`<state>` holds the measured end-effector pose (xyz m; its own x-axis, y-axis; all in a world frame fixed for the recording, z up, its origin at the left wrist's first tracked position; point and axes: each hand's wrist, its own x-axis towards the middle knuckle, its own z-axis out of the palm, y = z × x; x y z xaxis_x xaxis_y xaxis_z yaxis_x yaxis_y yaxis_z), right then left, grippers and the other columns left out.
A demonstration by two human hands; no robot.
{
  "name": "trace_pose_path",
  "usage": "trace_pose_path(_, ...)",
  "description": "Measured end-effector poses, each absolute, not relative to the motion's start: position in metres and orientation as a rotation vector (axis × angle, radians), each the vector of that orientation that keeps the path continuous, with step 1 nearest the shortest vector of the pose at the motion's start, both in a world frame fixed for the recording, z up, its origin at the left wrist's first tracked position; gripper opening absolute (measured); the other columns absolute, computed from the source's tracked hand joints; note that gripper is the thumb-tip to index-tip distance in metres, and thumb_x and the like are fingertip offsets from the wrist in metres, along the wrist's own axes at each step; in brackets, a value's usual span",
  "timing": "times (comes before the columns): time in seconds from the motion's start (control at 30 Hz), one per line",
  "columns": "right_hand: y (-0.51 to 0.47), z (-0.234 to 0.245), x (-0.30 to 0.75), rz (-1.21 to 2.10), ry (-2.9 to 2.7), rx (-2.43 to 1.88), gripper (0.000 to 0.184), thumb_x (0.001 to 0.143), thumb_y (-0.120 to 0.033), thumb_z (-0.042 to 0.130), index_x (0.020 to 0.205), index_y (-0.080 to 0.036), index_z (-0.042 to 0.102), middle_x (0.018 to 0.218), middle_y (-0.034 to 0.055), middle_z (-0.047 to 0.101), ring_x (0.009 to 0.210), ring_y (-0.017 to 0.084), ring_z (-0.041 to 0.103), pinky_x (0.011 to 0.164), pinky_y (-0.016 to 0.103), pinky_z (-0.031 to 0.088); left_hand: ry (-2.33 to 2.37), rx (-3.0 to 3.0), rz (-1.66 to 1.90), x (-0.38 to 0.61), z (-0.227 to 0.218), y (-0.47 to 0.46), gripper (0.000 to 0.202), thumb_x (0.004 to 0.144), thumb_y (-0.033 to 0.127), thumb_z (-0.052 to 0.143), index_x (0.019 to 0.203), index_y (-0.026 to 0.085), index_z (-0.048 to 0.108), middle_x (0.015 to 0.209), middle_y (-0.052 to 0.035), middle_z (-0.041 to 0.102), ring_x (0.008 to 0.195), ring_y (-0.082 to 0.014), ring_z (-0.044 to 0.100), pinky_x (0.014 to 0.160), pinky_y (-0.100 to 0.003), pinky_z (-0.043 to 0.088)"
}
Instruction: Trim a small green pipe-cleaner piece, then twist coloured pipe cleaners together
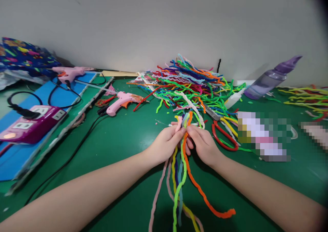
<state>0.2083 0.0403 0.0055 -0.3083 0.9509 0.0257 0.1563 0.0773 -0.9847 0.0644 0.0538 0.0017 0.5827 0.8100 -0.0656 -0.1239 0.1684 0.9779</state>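
Note:
A bundle of fuzzy pipe cleaners [183, 177] in pink, yellow, dark blue, light blue, green and orange hangs from both hands toward me. My left hand [166, 141] is closed around the bundle near its top, with short ends sticking up past the fingers. Close against it, my right hand [203, 143] pinches the same bundle at the orange strand. Just beyond the fingers lies a white pipe cleaner [191, 103]. Red-handled scissors [225, 136] rest to the right of my right hand.
A heap of mixed pipe cleaners [184, 78] lies by the wall. Pink glue guns [124, 102] and a purple power strip [33, 122] with black cords are on the left. A purple bottle [269, 78] leans at the right, beside a small white squeeze bottle [233, 98].

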Motion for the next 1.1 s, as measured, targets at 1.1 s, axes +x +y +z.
trace_pose_path(1.1, 0.046, 0.016, 0.217, 1.640, -1.790, -0.740, 0.037, 0.094, -0.040, 0.037, 0.112, -0.024, 0.064, 0.125, 0.0068, 0.056, 0.099, 0.017, 0.059, 0.081, 0.028, 0.050, 0.350, 0.716, 0.221, 0.060, 0.002, 0.048, 0.025, 0.083, 0.037, 0.056, 0.074, 0.013, 0.052, 0.057, 0.0042, 0.046, 0.040, -0.0044, 0.039, 0.041, -0.019, 0.029)
